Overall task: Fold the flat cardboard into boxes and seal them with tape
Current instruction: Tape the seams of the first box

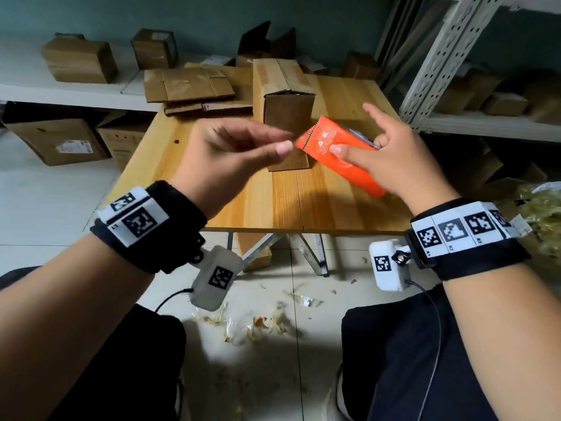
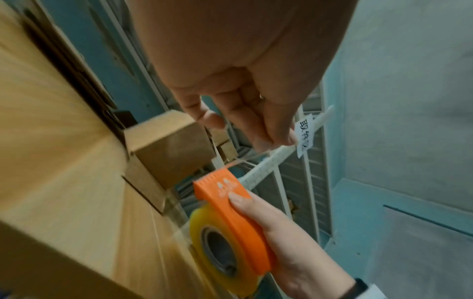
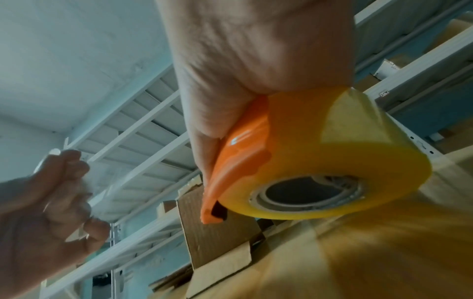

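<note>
Above the wooden table (image 1: 303,202) my right hand (image 1: 358,147) grips an orange tape dispenser (image 1: 328,147) with a yellow-tinted tape roll (image 3: 332,161) in it. My left hand (image 1: 285,144) pinches the clear tape end (image 2: 245,159) just off the dispenser's toothed edge (image 2: 217,176). A short strip is stretched between them. Behind both hands a tall cardboard box (image 1: 288,113) stands upright on the table, seen also in the wrist views as the box (image 2: 169,153) and the box (image 3: 212,232). A stack of flat cardboard (image 1: 188,86) lies at the table's far left.
Folded boxes (image 1: 79,60) sit on the white shelf at the back left, and more fill the metal rack (image 1: 498,95) on the right. Cartons (image 1: 57,141) stand on the floor to the left. Tape scraps (image 1: 258,323) litter the tiles between my knees.
</note>
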Available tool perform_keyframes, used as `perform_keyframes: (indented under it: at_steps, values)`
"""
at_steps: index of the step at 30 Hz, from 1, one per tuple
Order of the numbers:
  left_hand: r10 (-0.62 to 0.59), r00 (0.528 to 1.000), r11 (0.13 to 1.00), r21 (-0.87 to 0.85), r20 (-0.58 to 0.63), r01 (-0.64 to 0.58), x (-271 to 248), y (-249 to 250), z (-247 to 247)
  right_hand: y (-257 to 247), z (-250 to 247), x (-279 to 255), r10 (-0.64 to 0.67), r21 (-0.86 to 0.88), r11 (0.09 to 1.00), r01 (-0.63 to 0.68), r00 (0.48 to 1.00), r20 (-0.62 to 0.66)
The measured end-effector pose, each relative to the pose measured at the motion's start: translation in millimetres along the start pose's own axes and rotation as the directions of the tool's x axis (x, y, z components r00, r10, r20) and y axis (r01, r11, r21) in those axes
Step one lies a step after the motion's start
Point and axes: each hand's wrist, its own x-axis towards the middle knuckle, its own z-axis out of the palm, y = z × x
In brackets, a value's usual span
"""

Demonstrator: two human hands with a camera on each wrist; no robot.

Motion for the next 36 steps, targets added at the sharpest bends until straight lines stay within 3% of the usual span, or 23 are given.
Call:
perform_keyframes:
  at_steps: [2,12,14,16,18,20,23,27,29,32,36]
  values:
    - [0.01,0.996,1.0,-0.005,0.083,-0.009,0,1,9,-5,1,1,0.014,0.01,1.0,-0.014,1.0,-0.001]
    - [-0.016,0.972,0.999,0.042,0.233,0.007,18,6,6,-19,15,3,0.017,-0.114,0.993,-0.027,0.996,-0.09]
    - [-0.007,0.943,0.996,-0.078,0.331,0.035,20,12,2,-19,18,6,0.021,-0.177,0.983,-0.042,0.993,-0.119]
    - [0.058,0.882,0.944,-0.312,0.467,0.103,15,20,8,-16,18,14,0.032,-0.295,0.953,-0.073,0.989,-0.142]
    - [0.111,0.856,0.917,-0.384,0.505,0.108,7,24,21,-5,11,21,0.085,-0.373,0.919,-0.13,0.987,-0.135]
    - [0.067,0.902,0.932,-0.349,0.426,0.095,9,17,20,6,3,27,0.145,-0.3,0.94,-0.164,0.986,-0.084]
    - [-0.1,0.951,0.935,-0.298,0.293,0.19,17,4,1,3,5,24,0.142,-0.217,0.965,-0.148,0.989,-0.041]
    - [-0.146,0.962,0.876,-0.422,0.23,0.234,24,4,-4,-19,14,10,-0.131,-0.133,0.985,0.111,0.979,-0.155]
    - [-0.184,0.962,0.845,-0.467,0.203,0.261,25,2,-4,-33,17,2,-0.183,0.088,0.979,0.185,0.983,-0.031]
    - [-0.227,0.958,0.828,-0.484,0.174,0.284,29,-1,-5,-44,21,-6,-0.222,0.444,0.889,0.11,0.953,0.207]
    - [-0.252,0.956,0.817,-0.498,0.147,0.292,33,3,-10,-48,23,-5,-0.278,0.526,0.845,0.097,0.92,0.277]
